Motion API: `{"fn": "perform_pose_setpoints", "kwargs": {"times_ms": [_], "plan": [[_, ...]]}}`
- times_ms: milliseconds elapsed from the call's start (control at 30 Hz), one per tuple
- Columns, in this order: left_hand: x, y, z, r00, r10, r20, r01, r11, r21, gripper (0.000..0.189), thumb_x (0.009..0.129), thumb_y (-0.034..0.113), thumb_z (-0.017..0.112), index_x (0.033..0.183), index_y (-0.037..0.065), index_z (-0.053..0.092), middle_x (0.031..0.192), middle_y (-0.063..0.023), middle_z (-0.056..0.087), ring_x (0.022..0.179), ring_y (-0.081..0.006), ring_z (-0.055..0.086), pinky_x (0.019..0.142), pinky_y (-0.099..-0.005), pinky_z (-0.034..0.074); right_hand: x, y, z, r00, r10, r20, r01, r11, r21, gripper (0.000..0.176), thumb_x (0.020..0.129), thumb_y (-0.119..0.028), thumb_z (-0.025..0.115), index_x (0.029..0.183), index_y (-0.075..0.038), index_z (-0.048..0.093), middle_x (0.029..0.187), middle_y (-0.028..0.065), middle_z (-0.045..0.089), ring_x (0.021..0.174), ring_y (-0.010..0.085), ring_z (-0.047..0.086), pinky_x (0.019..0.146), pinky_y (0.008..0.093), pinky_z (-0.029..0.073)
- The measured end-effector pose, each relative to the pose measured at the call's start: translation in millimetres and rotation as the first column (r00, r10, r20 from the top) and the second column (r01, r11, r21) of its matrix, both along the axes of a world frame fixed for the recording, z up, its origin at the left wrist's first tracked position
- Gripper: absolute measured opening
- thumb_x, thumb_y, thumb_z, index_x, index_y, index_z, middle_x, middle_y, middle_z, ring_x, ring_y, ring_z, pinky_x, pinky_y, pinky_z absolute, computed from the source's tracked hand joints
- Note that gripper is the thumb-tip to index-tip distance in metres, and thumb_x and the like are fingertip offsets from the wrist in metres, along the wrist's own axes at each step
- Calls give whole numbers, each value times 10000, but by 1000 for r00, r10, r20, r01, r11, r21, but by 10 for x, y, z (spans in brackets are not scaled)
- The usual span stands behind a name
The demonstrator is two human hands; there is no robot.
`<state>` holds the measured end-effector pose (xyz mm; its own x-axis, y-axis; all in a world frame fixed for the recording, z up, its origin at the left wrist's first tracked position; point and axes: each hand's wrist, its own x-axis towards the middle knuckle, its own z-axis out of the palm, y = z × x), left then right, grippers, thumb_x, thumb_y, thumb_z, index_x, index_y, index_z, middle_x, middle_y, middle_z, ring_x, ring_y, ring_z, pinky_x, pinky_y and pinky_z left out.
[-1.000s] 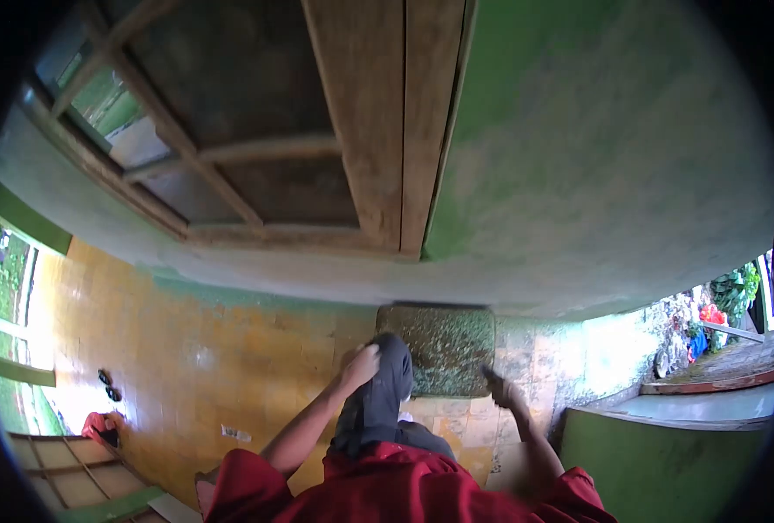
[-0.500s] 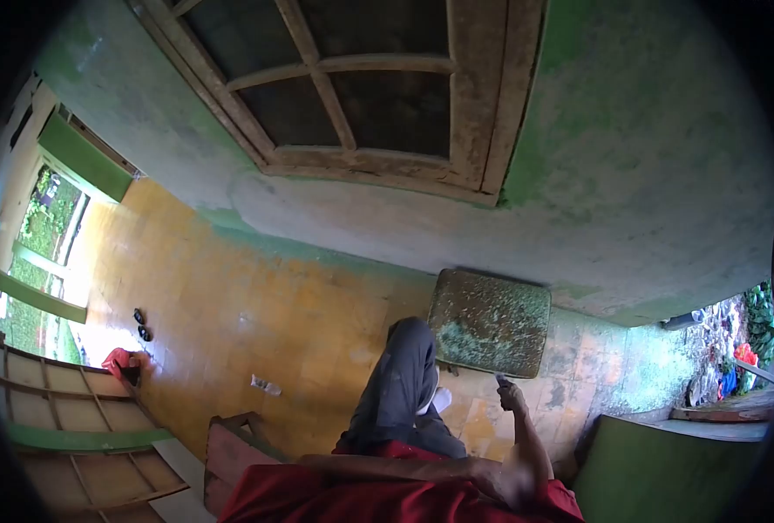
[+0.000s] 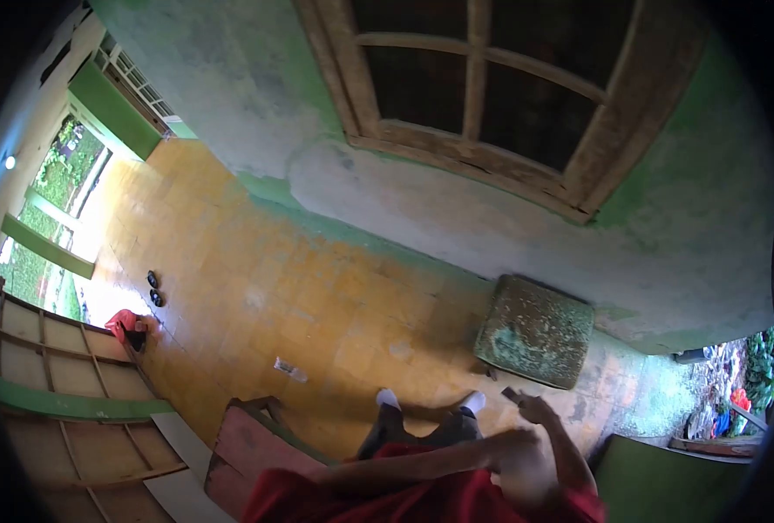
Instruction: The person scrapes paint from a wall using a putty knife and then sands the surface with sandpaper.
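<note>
My right hand (image 3: 535, 409) is closed around a small dark flat object (image 3: 511, 395), whose end sticks out past the fingers to the left. Its exact kind I cannot tell. My left hand (image 3: 513, 448) lies across at my right forearm, its fingers blurred and partly hidden. Beyond my right hand, a worn stool-like block (image 3: 537, 331) with a speckled green and brown top stands against the wall. My legs in grey trousers and my feet in white socks (image 3: 388, 399) are below me on the tiled floor (image 3: 335, 288).
A weathered wooden window frame (image 3: 474, 148) is set in the peeling green and grey wall (image 3: 256, 113). A pink panelled piece of furniture (image 3: 256, 449) stands to my left, a green surface (image 3: 666, 484) to my right. Dark sandals (image 3: 154, 289), a red bag (image 3: 124, 324) and a clear bottle (image 3: 290, 370) lie on the floor.
My raised, bent knee has come down and both feet now show on the floor. The view has turned, shifting the window and stool-like block rightward. My right hand still grips the same object.
</note>
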<state>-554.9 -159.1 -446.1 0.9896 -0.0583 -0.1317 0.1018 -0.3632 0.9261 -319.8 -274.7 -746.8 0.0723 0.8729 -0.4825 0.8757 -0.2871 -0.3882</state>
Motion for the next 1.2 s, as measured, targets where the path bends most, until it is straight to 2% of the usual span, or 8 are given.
{"fn": "perform_pose_setpoints", "kwargs": {"times_ms": [133, 267, 367, 467, 533, 800, 933, 1200], "plan": [[-1617, 1495, -676, 535, 830, -156, -834, 549, 62, 270, 822, 158, 575, 604, 3, 533, 511, -143, 502, 463, -170, 405, 486, -405, 338, -640, 1049, 937, 800, -531, -277, 588, 787, 189, 384, 886, -164, 562, 1253, -55, 583, 694, 171, 668, 484, 261, 647, 420, 391, 506], [-4412, 1544, -3113, 719, 685, 116, -482, 372, 793, 109, 758, 126, 591, 715, 37, 635, 720, -189, 642, 677, -414, 630, 637, -500, 502, -1050, 1389, 537, 994, -112, -9, 112, 993, 19, 272, 867, -187, 626, 1086, -31, 661, 685, 158, 673, 517, 225, 659, 492, 375, 546], [-5353, 1188, -2623, 299, 819, -490, -453, 573, 683, 384, 752, 121, 594, 1109, 90, 733, 1023, -209, 703, 969, -398, 675, 863, -470, 541, -1452, 1711, 1394, 926, 268, -266, -163, 919, 359, 348, 851, -208, 621, 1174, -91, 671, 786, 200, 700, 706, 342, 709, 644, 464, 563], [-5660, 875, -2737, -42, 795, -606, -537, 493, 684, 390, 752, 158, 590, 1110, 124, 744, 1085, -215, 694, 1008, -376, 675, 907, -470, 531, -1370, 2078, 1538, 957, -122, -262, 30, 943, -330, 410, 851, -219, 608, 1254, -158, 655, 941, 249, 703, 859, 406, 700, 783, 477, 558], [-5459, 967, -2817, -30, 715, -698, -545, 574, 611, 409, 752, 150, 587, 1133, 116, 731, 1107, -216, 686, 1031, -375, 666, 915, -472, 525, -945, 2139, 869, 981, -102, 167, 126, 981, -145, 472, 849, -188, 575, 1318, -205, 620, 1022, 253, 688, 865, 413, 693, 805, 464, 545], [-2902, 3088, -3211, 279, 830, -482, -715, 515, 473, 350, 868, 73, 507, 1190, 38, 639, 1083, -263, 654, 1025, -430, 622, 880, -502, 498, -512, 4507, 1192, 999, 17, -27, 2, 811, 585, 479, 889, -171, 618, 1358, -85, 578, 962, 207, 701, 786, 302, 692, 744, 410, 522], [-1006, 4505, -2495, 277, 959, 56, -960, 274, 63, 493, 894, 27, 527, 1385, -10, 489, 1386, -283, 512, 1204, -445, 555, 967, -448, 488, -777, 5516, 1532, 880, -381, -284, 412, 909, 57, 454, 921, -162, 615, 1358, -44, 575, 943, 165, 686, 751, 199, 635, 724, 362, 497], [581, 5280, -2138, 266, 947, 181, -857, 318, -406, 899, 710, -150, 490, 1548, 9, 205, 1565, -268, 258, 1301, -477, 437, 1052, -442, 430, -672, 5844, 1217, 771, -287, -568, 486, 842, 234, 517, 972, -119, 516, 1475, -23, 441, 784, 24, 569, 538, 50, 442, 475, 217, 343]]}}
